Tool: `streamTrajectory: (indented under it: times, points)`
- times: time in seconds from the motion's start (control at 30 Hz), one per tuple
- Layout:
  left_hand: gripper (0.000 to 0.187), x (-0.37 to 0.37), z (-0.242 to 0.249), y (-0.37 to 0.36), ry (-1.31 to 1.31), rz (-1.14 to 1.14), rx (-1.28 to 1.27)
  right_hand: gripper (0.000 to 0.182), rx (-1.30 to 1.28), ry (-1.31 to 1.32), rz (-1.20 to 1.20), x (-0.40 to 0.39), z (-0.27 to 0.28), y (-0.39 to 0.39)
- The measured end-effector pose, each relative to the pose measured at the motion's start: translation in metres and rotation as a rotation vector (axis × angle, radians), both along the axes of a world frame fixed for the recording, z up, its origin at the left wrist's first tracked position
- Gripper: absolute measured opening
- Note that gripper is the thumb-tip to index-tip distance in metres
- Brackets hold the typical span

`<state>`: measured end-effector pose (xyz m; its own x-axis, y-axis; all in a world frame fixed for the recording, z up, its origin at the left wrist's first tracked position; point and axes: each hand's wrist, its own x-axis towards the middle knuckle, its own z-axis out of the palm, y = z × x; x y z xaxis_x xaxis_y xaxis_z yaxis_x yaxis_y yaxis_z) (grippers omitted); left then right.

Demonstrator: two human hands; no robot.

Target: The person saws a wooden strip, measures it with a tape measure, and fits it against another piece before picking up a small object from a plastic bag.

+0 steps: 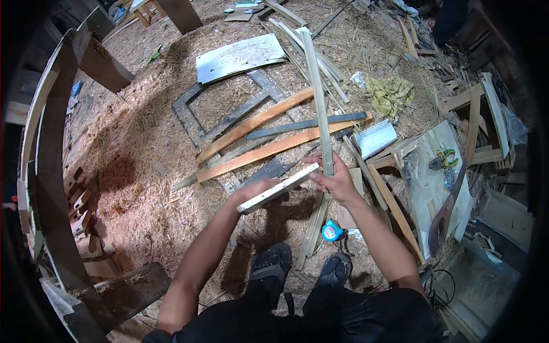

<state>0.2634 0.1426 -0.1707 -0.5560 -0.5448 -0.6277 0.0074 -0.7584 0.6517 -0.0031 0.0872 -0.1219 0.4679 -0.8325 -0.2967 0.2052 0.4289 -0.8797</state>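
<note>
My left hand (pixel 255 190) grips a short white board (pixel 280 188) from its far side, so most of the fingers are hidden behind it. The board is tilted, its right end higher and right at my right hand (pixel 338 182). That hand is closed around the lower end of a long pale wooden strip (pixel 321 97), which points away from me over the floor. Below the hands, a blue tape measure (pixel 331 231) lies near my right shoe (pixel 334 268).
Wood shavings (pixel 143 126) cover the floor. Ahead lie curved orange-brown slats (pixel 263 153), a dark frame (pixel 189 111) and a white panel (pixel 240 56). Pliers (pixel 443 160) rest on a board (pixel 426 188) at right. A large curved wooden piece (pixel 54 171) stands at left.
</note>
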Motion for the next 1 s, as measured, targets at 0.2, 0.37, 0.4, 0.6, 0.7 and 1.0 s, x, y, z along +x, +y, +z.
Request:
streamTrajectory:
  times: [0.2, 0.37, 0.4, 0.6, 0.7, 1.0]
  points:
    - [0.075, 0.006, 0.057, -0.02, -0.323, -0.134, -0.027, 0.027, -0.024, 0.043, 0.04, 0.001, -0.011, -0.002]
    - [0.05, 0.023, 0.066, -0.045, -0.373, -0.264, -0.624, 0.025, -0.116, 0.117, -0.017, 0.025, -0.023, -0.006]
    - [0.046, 0.016, 0.068, -0.051, -0.505, -0.323, -0.678, 0.024, -0.11, 0.094, -0.021, 0.031, -0.026, -0.006]
    - [0.031, -0.007, 0.063, -0.036, -1.062, -0.453, -1.015, 0.019, 0.007, 0.085, -0.147, 0.023, -0.029, -0.02]
    - [0.038, -0.015, 0.03, -0.026, -1.018, -0.156, -1.228, 0.024, 0.036, 0.086, -0.167, 0.021, -0.024, -0.036]
    - [0.033, -0.046, 0.035, -0.034, -1.08, -0.248, -1.221, 0.026, -0.004, 0.263, 0.026, 0.02, -0.026, -0.085]
